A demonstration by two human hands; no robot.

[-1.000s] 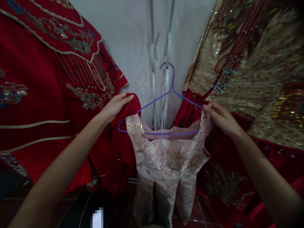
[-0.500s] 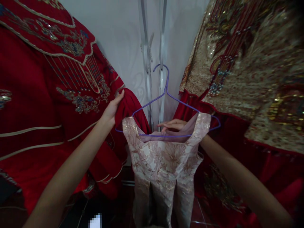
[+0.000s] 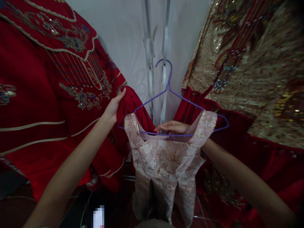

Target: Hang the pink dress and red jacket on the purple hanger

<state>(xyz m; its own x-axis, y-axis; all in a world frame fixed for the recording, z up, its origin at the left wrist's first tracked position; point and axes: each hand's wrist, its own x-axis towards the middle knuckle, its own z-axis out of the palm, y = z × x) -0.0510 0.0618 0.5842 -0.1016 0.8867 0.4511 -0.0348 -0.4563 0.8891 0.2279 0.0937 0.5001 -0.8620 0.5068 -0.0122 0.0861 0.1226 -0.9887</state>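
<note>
My left hand (image 3: 114,107) grips the edge of a piece of red cloth (image 3: 136,99), which looks like the sleeve of the embroidered red jacket (image 3: 52,104); the thumb shows and the other fingers are behind the cloth. A pale pink brocade dress (image 3: 163,158) with gold flowers hangs by its straps on a purple hanger (image 3: 169,76). Behind the dress's neckline my right hand (image 3: 174,126) reaches leftward, fingers stretched out, fingertips beside the lower end of the red cloth. Its forearm passes behind the right strap.
Two upright metal strips (image 3: 163,41) run down the pale wall behind the hanger hook. At right hangs a gold beaded garment (image 3: 258,82) over dark red cloth (image 3: 228,129). Dark tiled floor (image 3: 201,209) shows below.
My right hand's fingertips have shifted left, up to the red cloth. The hanger appears slightly higher and farther right. My left hand keeps hold of the red cloth.
</note>
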